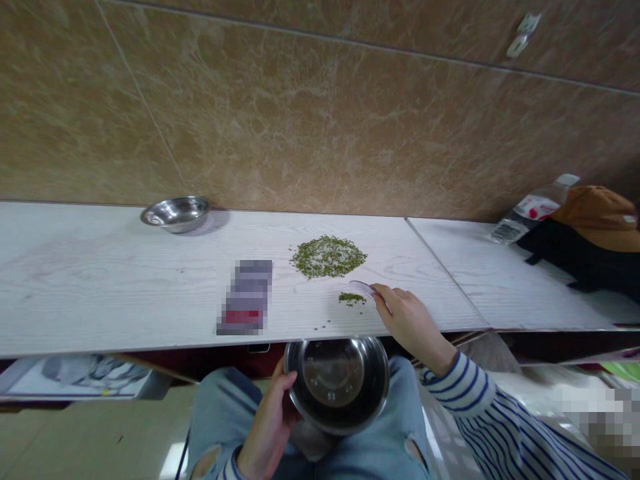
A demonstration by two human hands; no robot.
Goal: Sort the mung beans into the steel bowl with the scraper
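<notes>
From where I stand, the right hand [407,320] has a pale spoon [363,287] pinched in its fingers, close over a small heap of green beans [352,298] on the white table [100,280]. The left hand [273,417] grips the side of a deep bowl [373,400], held over the lap against the table's front edge or just under it (I can't tell whether they touch). Behind the small heap lies the large pile [330,257], green beans mixed with white grains.

The spoon looks shallow, so a brisk push could scatter beans instead of gathering them. A few stray beans [323,325] already sit near the edge; a sleeve or careless sweep might send them to the floor. If the bowl tipped or drifted from the edge, anything dropped there could miss it, since only one hand supports it.
</notes>
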